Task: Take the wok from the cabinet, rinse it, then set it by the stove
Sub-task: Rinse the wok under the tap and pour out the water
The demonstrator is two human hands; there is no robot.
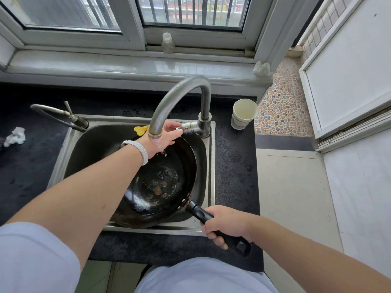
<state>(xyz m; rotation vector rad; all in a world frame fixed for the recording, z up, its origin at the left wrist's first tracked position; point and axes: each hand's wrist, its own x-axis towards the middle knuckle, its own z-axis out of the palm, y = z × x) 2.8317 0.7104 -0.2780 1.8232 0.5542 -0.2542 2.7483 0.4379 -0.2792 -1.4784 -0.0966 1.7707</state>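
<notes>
A black wok (160, 182) with rusty spots on its bottom lies tilted in the steel sink (209, 161). My right hand (226, 224) is closed around the wok's black handle (198, 212) at the sink's front right corner. My left hand (167, 135) reaches across the sink with its fingers on the faucet lever (187, 128). The spout of the curved faucet (179, 96) ends in front of my left wrist, and a few drops of water fall below the hand. No stove is in view.
A paper cup (243, 114) stands on the dark counter right of the faucet. A small second tap (61, 115) sits at the sink's back left corner, with a crumpled tissue (14, 136) further left. A yellow object (140, 129) lies behind the spout. A plastic bottle (168, 42) stands on the windowsill.
</notes>
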